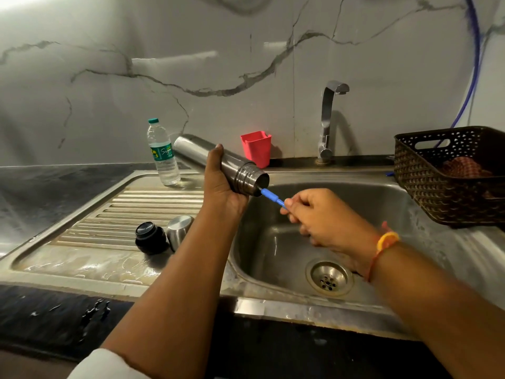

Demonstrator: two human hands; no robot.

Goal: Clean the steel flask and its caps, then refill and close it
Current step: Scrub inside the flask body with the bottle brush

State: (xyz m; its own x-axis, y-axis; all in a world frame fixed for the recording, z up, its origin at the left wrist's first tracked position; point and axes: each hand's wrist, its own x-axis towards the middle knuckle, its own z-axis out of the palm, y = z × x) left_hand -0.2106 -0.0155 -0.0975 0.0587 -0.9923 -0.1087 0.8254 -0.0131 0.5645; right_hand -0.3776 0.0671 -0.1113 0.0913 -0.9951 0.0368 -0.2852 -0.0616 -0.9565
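Observation:
My left hand (222,184) grips the steel flask (196,151) around its middle, tilted with the open threaded mouth pointing right and down over the sink basin (382,203). My right hand (319,217) holds a blue-handled brush (273,197) whose head is inside the flask's mouth and hidden. On the ribbed drainboard (123,212) lie the black inner cap (150,237) and the steel outer cap (179,231), side by side and touching.
A plastic water bottle (162,154) stands at the back of the drainboard, a red cup (256,147) behind the flask. The tap (328,119) rises behind the basin, with no water running. A dark woven basket (451,173) sits at the right. The front counter is wet.

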